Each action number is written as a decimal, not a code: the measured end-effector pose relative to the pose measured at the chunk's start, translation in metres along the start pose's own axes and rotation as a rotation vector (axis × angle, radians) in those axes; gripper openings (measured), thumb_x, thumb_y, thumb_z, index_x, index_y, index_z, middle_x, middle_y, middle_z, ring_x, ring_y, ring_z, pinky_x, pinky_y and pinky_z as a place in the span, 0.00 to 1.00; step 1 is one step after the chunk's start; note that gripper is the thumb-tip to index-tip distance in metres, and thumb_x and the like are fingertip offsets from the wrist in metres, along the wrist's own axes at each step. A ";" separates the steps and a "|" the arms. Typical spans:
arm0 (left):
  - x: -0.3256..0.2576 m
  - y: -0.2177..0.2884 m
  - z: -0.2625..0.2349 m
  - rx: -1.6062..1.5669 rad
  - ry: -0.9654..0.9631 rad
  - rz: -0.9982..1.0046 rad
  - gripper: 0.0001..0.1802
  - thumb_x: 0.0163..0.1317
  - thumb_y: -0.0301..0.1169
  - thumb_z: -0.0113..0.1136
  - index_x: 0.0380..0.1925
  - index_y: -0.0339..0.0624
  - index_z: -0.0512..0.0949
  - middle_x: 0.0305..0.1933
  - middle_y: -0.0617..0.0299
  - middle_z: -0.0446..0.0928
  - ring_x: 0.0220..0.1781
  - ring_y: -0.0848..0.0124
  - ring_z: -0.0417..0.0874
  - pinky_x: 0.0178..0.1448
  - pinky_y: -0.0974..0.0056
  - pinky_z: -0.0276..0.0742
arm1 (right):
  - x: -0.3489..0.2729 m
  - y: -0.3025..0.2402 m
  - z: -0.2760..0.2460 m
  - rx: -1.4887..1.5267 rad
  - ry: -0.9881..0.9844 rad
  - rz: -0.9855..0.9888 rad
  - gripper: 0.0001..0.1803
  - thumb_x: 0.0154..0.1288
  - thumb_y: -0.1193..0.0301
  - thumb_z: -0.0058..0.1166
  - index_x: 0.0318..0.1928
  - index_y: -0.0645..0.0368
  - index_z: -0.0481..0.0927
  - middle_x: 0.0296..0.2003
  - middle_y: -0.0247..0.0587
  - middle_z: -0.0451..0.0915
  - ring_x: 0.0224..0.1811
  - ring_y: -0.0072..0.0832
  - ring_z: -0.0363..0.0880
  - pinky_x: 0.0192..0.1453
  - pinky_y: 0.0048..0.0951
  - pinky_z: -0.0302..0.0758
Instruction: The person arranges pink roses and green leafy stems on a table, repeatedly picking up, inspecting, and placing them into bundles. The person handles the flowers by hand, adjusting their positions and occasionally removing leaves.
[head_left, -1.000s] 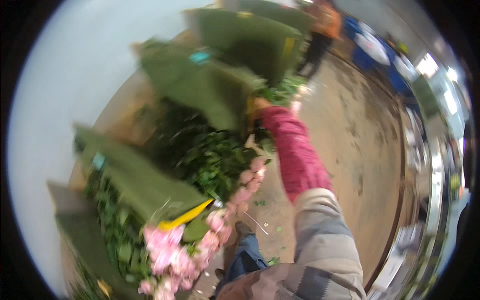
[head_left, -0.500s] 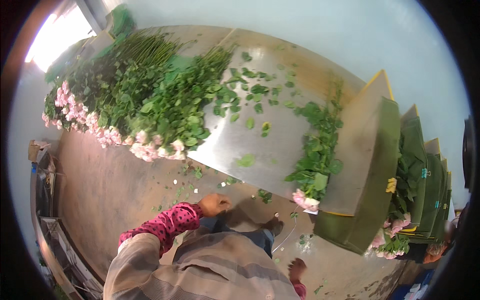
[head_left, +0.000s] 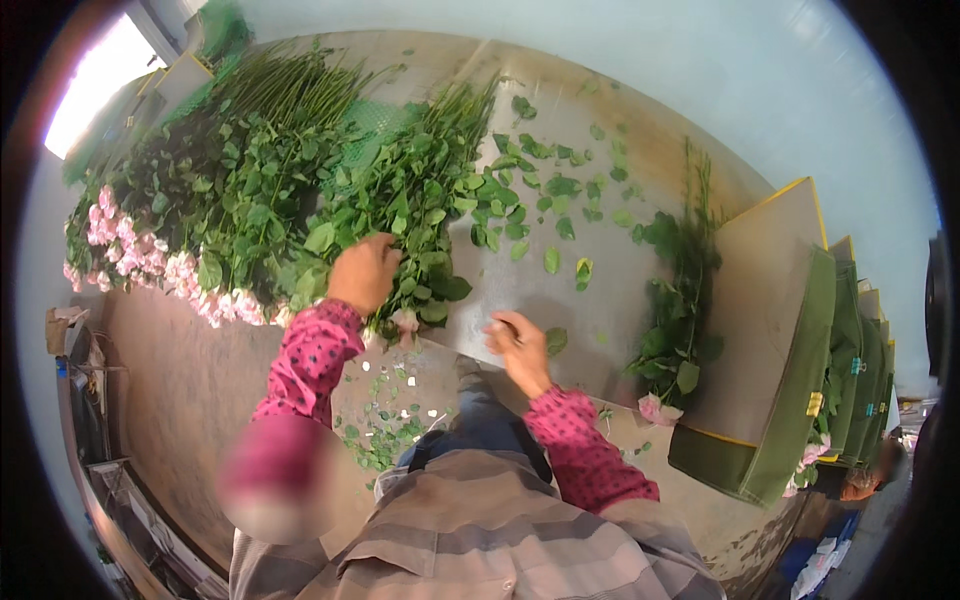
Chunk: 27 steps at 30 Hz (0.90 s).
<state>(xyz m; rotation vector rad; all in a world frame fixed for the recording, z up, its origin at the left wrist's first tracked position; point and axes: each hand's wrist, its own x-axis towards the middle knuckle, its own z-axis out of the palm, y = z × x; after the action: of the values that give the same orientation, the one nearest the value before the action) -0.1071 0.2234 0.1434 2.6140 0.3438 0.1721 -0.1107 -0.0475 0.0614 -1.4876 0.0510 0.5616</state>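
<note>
Dial: we read the head view as a clock, twelve at the top.
Rose heap: the leafy rose stems (head_left: 275, 165) lie at ten o'clock on the metal table (head_left: 625, 285), with pink blooms (head_left: 200, 285) toward nine.
Left hand: our left hand (head_left: 365, 275), just off centre at nine, is in among the leaves at the heap's near end; foliage hides the fingertips, so we cannot tell whether it grips a stem.
Right hand: our right hand (head_left: 520, 350), at five near centre, is over the table's near edge, fingers bent; we cannot tell whether they pinch anything.
Just changed: half a second ago both hands hung clear of the heap; now the left has reached it and the right has come up beside it.
Meaning: we judge the handling now centres on this heap.
Three o'clock: a separate rose bunch (head_left: 680, 300) lies beside a green-covered board (head_left: 765, 330).
</note>
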 end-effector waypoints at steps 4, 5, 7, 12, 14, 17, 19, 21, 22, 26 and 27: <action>0.052 -0.041 0.028 0.285 -0.137 -0.216 0.19 0.61 0.41 0.57 0.47 0.39 0.76 0.42 0.43 0.81 0.46 0.45 0.81 0.51 0.49 0.77 | 0.071 -0.012 0.063 0.098 -0.161 0.029 0.14 0.70 0.74 0.49 0.53 0.65 0.73 0.44 0.42 0.81 0.39 0.22 0.79 0.40 0.23 0.77; 0.059 -0.057 0.041 0.307 -0.151 -0.252 0.21 0.60 0.41 0.59 0.46 0.38 0.75 0.41 0.43 0.81 0.45 0.45 0.81 0.51 0.48 0.77 | 0.087 -0.015 0.076 0.099 -0.186 0.027 0.15 0.70 0.74 0.49 0.54 0.65 0.73 0.47 0.43 0.80 0.40 0.23 0.79 0.43 0.24 0.78; 0.067 -0.053 0.037 0.312 -0.240 -0.304 0.21 0.59 0.39 0.60 0.47 0.36 0.75 0.41 0.43 0.81 0.45 0.45 0.81 0.50 0.48 0.77 | 0.118 -0.013 0.094 0.106 -0.196 0.038 0.16 0.71 0.74 0.48 0.56 0.65 0.72 0.51 0.45 0.78 0.43 0.25 0.79 0.46 0.26 0.79; 0.085 -0.102 0.030 -0.501 -0.479 -0.359 0.18 0.62 0.31 0.58 0.50 0.34 0.75 0.36 0.57 0.82 0.31 0.68 0.82 0.36 0.64 0.78 | 0.160 -0.021 0.120 0.233 -0.218 0.178 0.21 0.71 0.72 0.47 0.61 0.67 0.66 0.55 0.50 0.74 0.48 0.32 0.79 0.49 0.32 0.80; 0.087 -0.087 0.005 -0.790 -0.441 -0.495 0.17 0.64 0.30 0.57 0.50 0.32 0.75 0.35 0.61 0.80 0.30 0.76 0.78 0.35 0.69 0.75 | 0.166 -0.031 0.127 0.218 -0.186 0.184 0.21 0.72 0.72 0.47 0.61 0.68 0.65 0.53 0.50 0.74 0.47 0.33 0.79 0.48 0.32 0.80; 0.087 -0.088 -0.019 -0.860 -0.460 -0.505 0.20 0.66 0.30 0.54 0.55 0.32 0.72 0.38 0.59 0.80 0.35 0.73 0.80 0.38 0.68 0.76 | 0.176 -0.036 0.137 0.098 -0.166 0.155 0.21 0.72 0.72 0.46 0.62 0.69 0.64 0.51 0.48 0.75 0.46 0.32 0.79 0.47 0.32 0.80; 0.088 -0.102 -0.023 -0.583 -0.441 -0.403 0.21 0.66 0.30 0.53 0.57 0.33 0.69 0.40 0.59 0.80 0.36 0.72 0.80 0.38 0.67 0.77 | 0.190 -0.029 0.143 0.028 -0.156 0.167 0.22 0.72 0.71 0.45 0.62 0.69 0.64 0.50 0.47 0.76 0.43 0.31 0.80 0.44 0.30 0.81; 0.085 -0.111 -0.017 -0.508 -0.365 -0.441 0.16 0.66 0.28 0.50 0.51 0.33 0.71 0.37 0.56 0.81 0.32 0.68 0.82 0.36 0.64 0.77 | 0.199 -0.021 0.143 0.069 -0.210 0.192 0.21 0.72 0.73 0.44 0.61 0.71 0.64 0.50 0.48 0.77 0.40 0.31 0.81 0.43 0.29 0.81; 0.080 -0.111 -0.015 -0.567 -0.371 -0.509 0.16 0.66 0.28 0.50 0.52 0.32 0.70 0.37 0.55 0.81 0.33 0.68 0.82 0.35 0.63 0.77 | 0.196 -0.030 0.150 0.092 -0.220 0.229 0.22 0.72 0.73 0.44 0.62 0.72 0.64 0.50 0.49 0.77 0.39 0.31 0.82 0.43 0.28 0.81; 0.095 -0.131 0.010 -0.451 -0.534 -0.369 0.23 0.64 0.31 0.53 0.57 0.33 0.66 0.42 0.50 0.79 0.45 0.60 0.82 0.45 0.58 0.78 | 0.213 -0.010 0.161 -0.326 -0.082 -0.136 0.22 0.68 0.73 0.50 0.58 0.75 0.69 0.36 0.44 0.79 0.30 0.26 0.78 0.33 0.25 0.77; 0.093 -0.120 0.014 -0.280 -0.496 -0.240 0.23 0.63 0.32 0.54 0.56 0.32 0.67 0.42 0.48 0.79 0.46 0.57 0.81 0.48 0.57 0.77 | 0.218 -0.005 0.165 -0.367 -0.050 -0.088 0.19 0.66 0.73 0.51 0.54 0.73 0.72 0.33 0.42 0.78 0.28 0.24 0.76 0.31 0.25 0.75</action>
<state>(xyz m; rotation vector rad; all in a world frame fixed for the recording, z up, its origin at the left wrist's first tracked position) -0.0407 0.3444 0.0782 2.2193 0.4149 -0.4690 0.0315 0.1791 0.0031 -1.8207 -0.1638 0.5561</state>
